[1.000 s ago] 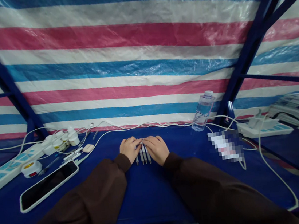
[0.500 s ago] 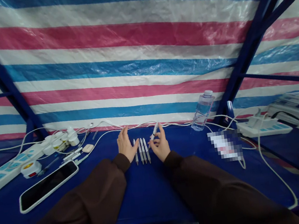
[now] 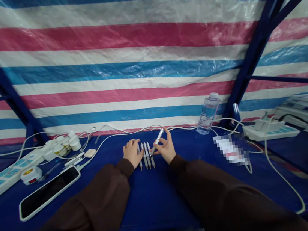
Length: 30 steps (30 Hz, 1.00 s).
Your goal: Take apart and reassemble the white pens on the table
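Note:
Several white and grey pens (image 3: 148, 158) lie side by side in a row on the blue tabletop, tips toward me. My left hand (image 3: 132, 154) rests at the row's left side, fingers loosely bent over the table and thumb by the leftmost pen; it is open and grips nothing. Pinched in my right hand (image 3: 166, 148) is another pen (image 3: 158, 137), held at a slant with its lower end close to the row's right side. My right hand is closed on this pen, and part of its barrel is hidden by the fingers.
A phone (image 3: 50, 193), a long power strip (image 3: 12, 172) and plugged-in chargers (image 3: 61, 144) lie at the left. A water bottle (image 3: 208, 114) stands at the back right, near another power strip (image 3: 272, 132) and stacked papers (image 3: 307, 114). White cables (image 3: 117, 134) run along the back.
The pen in my right hand has turned, and its lower end has come down and left toward the row. My left hand's fingers have bent lower beside the leftmost pen.

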Tool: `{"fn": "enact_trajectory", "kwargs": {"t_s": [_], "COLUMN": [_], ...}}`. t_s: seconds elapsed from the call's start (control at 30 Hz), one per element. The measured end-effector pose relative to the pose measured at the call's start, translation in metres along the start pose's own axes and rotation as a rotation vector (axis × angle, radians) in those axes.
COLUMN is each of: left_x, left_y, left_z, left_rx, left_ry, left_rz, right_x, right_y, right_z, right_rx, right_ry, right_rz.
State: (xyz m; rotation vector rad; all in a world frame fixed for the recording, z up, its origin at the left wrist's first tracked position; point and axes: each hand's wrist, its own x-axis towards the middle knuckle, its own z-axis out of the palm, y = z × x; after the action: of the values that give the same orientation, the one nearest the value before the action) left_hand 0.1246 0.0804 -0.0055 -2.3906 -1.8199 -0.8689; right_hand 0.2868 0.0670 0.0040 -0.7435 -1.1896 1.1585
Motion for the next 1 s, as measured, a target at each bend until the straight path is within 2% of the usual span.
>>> {"fn": "enact_trajectory", "kwargs": {"t_s": [0.67,1.0], "left_x": [0.0011,0.0005], "left_y": [-0.0027,-0.0016], "left_z": [0.0042,0.0044], "left_rx": [0.014,0.012], "left_ry": [-0.087,-0.126], "left_rz": [-0.017,-0.027], "right_x": [0.0003,0.0008], "right_y": [-0.0027,-0.002], "right_z": [0.0011,-0.0003], "right_rx": [0.014,0.045], "right_ry": [0.033,0.088], "right_rz": [0.024,0.022]}}
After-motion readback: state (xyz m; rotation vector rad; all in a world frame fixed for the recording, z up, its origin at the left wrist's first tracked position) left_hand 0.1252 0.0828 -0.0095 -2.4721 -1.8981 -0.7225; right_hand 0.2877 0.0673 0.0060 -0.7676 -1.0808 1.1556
